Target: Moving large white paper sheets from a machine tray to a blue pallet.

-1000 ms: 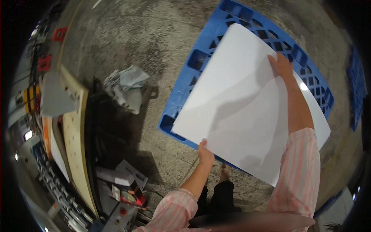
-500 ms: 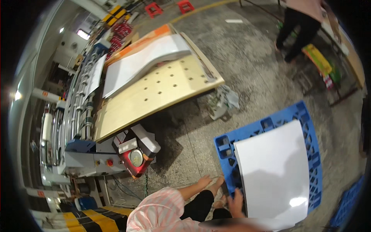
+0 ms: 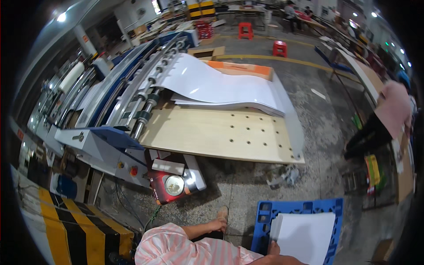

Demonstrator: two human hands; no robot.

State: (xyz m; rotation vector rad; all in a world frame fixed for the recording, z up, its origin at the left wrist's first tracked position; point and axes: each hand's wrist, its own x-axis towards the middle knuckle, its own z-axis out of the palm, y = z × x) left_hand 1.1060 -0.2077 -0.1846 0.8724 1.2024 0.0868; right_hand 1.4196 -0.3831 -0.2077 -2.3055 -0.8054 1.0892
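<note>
A stack of large white sheets (image 3: 307, 236) lies on a blue plastic pallet (image 3: 300, 206) at the lower right. At the stack's left edge is my right hand (image 3: 274, 248), its fingers apart and partly hidden by my arm. My left hand (image 3: 216, 225) is low by my leg, just above my shoe (image 3: 223, 213), with loose fingers and nothing visible in it.
Ahead stands a machine with rollers (image 3: 142, 118) and a pale wooden board (image 3: 207, 132) with holes. White sheets (image 3: 221, 86) curve across that board. A red box (image 3: 161, 189) carries a round tin (image 3: 174, 185). Another person (image 3: 391, 112) stands at the right.
My view has tilted up, showing more of the room, and the pallet appears lower. My left hand has drawn back toward my leg; my right hand stays by the stack's left edge.
</note>
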